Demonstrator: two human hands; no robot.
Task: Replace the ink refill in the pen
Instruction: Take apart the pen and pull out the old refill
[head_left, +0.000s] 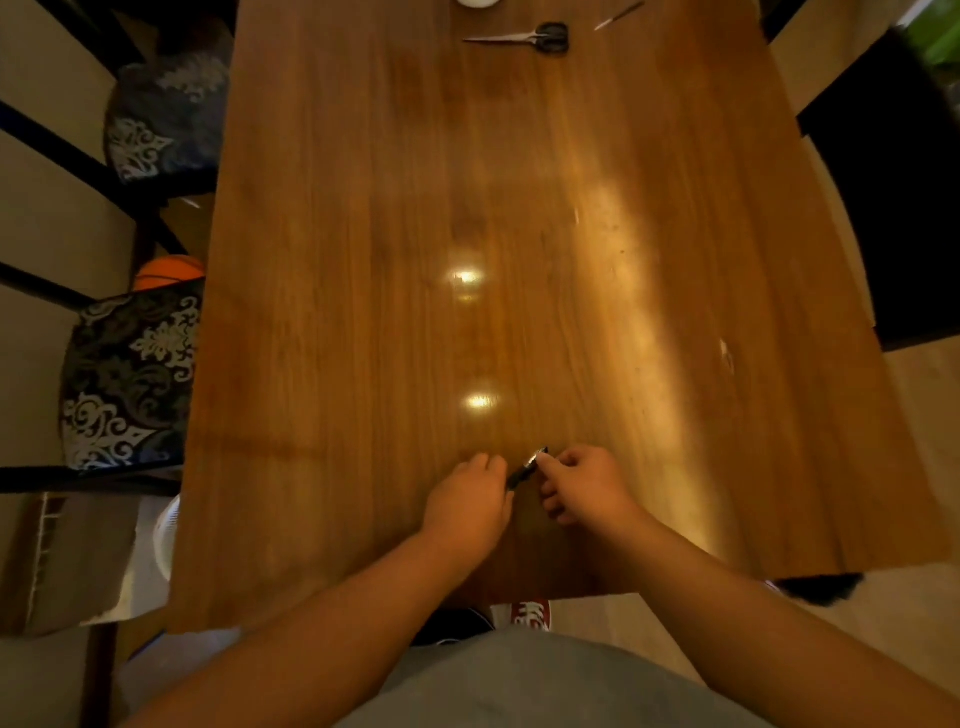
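Note:
A dark pen (523, 471) with a shiny metal end is held between both hands just above the near part of the wooden table (363, 312). My left hand (470, 506) is closed around its lower, dark end. My right hand (582, 480) pinches the upper, silvery end with thumb and forefinger. Most of the pen's barrel is hidden inside my left fist. A thin, light stick-like item (618, 15) lies at the far right of the table; whether it is a refill I cannot tell.
Black-handled scissors (524, 37) lie at the table's far end, beside a white round object (478, 2) at the top edge. Two patterned chairs (130, 379) stand along the left side. A dark chair (883, 182) stands at the right.

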